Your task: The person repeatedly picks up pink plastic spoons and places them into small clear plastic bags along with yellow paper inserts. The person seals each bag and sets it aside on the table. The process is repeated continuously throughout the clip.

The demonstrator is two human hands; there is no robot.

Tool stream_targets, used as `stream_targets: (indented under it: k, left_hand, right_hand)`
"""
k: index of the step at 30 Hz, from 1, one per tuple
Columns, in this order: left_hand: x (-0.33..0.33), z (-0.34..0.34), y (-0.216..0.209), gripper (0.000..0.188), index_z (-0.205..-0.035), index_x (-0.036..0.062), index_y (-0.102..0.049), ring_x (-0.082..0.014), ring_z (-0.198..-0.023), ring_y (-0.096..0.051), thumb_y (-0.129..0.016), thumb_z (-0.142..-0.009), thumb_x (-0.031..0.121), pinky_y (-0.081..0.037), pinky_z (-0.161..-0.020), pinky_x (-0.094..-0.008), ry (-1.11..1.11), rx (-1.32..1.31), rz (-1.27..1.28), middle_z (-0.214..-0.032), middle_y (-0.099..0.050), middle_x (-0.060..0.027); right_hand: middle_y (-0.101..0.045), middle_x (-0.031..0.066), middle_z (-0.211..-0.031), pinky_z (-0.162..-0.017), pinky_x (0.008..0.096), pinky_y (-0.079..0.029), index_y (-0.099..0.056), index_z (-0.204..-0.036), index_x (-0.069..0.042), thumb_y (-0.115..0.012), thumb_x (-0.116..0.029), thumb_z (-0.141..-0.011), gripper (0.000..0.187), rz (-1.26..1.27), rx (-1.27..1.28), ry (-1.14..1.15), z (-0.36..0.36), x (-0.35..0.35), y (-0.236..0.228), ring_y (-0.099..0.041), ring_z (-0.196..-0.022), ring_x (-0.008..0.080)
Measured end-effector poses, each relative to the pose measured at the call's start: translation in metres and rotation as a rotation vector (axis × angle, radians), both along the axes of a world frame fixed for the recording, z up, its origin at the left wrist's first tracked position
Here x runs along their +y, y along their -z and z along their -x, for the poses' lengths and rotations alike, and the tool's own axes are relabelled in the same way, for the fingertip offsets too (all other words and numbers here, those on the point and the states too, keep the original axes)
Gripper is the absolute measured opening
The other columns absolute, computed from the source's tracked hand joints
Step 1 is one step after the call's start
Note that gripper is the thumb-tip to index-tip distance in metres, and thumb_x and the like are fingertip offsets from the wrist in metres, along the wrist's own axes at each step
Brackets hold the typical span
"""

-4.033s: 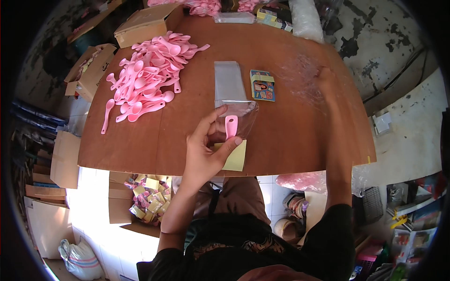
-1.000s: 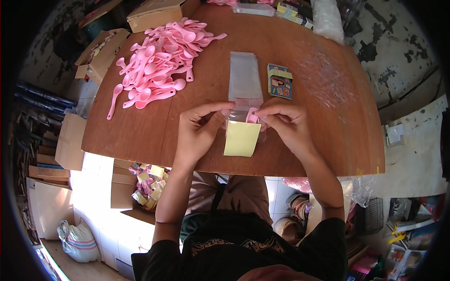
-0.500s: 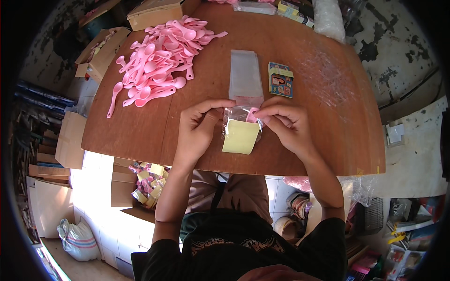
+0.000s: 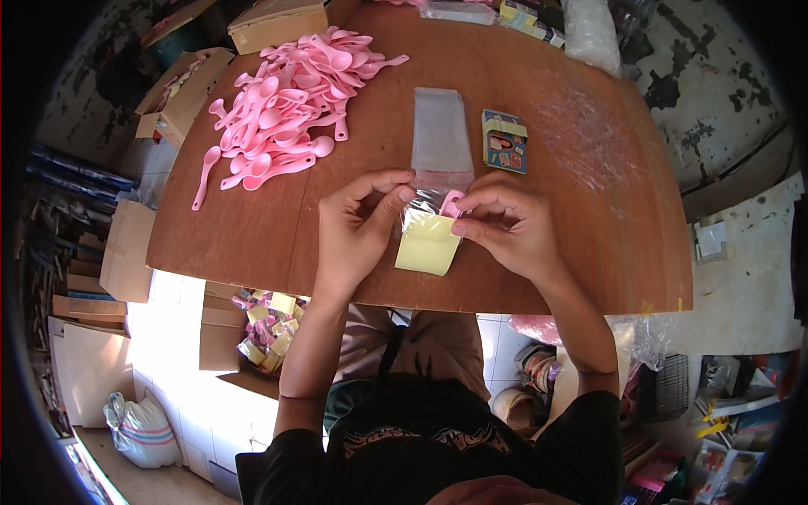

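Observation:
Between my hands, near the table's front edge, is a clear plastic bag with a pale yellow card in its lower part. A pink spoon pokes up at the bag's upper right, its lower part hidden behind the card. My left hand pinches the bag's upper left edge between thumb and forefinger. On the other side, my right hand has its fingertips closed on the bag's right edge beside the spoon. Just beyond lies a stack of flat clear bags.
A heap of pink spoons covers the table's far left. Right of the bag stack sits a banded bundle of printed cards, then scattered clear plastic strips. Below the table's left front, an open carton holds packed pieces.
The yellow card and bag have shifted slightly left and tilted. My right thumb has come down onto the card's upper right corner, and my left thumb has moved up along the bag's edge.

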State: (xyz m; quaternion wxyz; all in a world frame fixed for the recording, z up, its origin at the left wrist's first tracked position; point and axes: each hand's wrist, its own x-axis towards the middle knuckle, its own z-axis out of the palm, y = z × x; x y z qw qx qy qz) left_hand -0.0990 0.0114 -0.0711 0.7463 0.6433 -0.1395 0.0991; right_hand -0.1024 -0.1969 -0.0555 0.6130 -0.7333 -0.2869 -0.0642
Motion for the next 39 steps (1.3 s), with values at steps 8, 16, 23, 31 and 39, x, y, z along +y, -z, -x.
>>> stream_targets:
  k: [8,16,23,31,39]
  left_hand:
    - [-0.001,0.002,-0.006,0.025,-0.111,-0.0032,-0.064,-0.0082,-0.081,-0.061,-0.068,-0.087,0.004,-0.049,-0.071,-0.0213,0.07,-0.027,0.15,-0.09,-0.067,-0.0059]
    - [0.007,0.004,0.002,0.024,-0.108,-0.0036,-0.063,-0.008,-0.083,-0.062,-0.069,-0.086,0.001,-0.05,-0.074,-0.0216,0.224,0.14,0.037,-0.091,-0.068,-0.0058]
    - [0.027,0.03,0.005,0.025,-0.106,-0.0049,-0.064,-0.0105,-0.078,-0.066,-0.071,-0.082,-0.004,-0.053,-0.071,-0.0227,0.17,0.053,0.117,-0.084,-0.07,-0.009]
    - [0.127,0.097,0.019,0.016,-0.086,-0.0027,-0.07,-0.0126,-0.064,-0.067,-0.079,-0.073,-0.001,-0.052,-0.06,-0.0255,0.488,0.058,-0.44,-0.077,-0.07,-0.0108]
    - [0.224,0.152,0.111,0.04,-0.117,0.0024,-0.06,-0.03,-0.08,-0.068,-0.07,-0.079,0.006,-0.054,-0.073,-0.0354,-0.201,0.327,-1.446,-0.097,-0.069,-0.0148]
  right_hand:
    - [-0.059,0.0091,-0.103,-0.077,0.0253,-0.056,-0.064,-0.098,0.003,-0.072,0.007,-0.079,0.021,-0.075,0.02,-0.016,-0.001,-0.003,0.0,-0.065,-0.089,0.0138]
    - [-0.056,0.0076,-0.105,-0.075,0.0236,-0.055,-0.058,-0.102,0.0,-0.072,0.004,-0.08,0.026,-0.168,0.093,-0.038,0.002,0.0,-0.005,-0.064,-0.088,0.0125]
    - [-0.054,0.0059,-0.107,-0.072,0.0226,-0.053,-0.055,-0.106,-0.002,-0.074,0.004,-0.079,0.033,-0.191,0.115,-0.167,0.007,0.005,0.002,-0.064,-0.084,0.0104]
    - [-0.062,0.0069,-0.098,-0.072,0.0237,-0.051,-0.062,-0.106,-0.002,-0.068,0.0,-0.085,0.022,0.18,0.182,-0.154,0.015,-0.013,-0.011,-0.063,-0.085,0.01]
    - [-0.063,0.0163,-0.111,-0.091,0.0432,-0.046,-0.063,-0.112,-0.002,-0.067,-0.015,-0.084,0.031,0.566,-0.271,0.094,-0.029,-0.004,-0.003,-0.059,-0.103,0.0333]
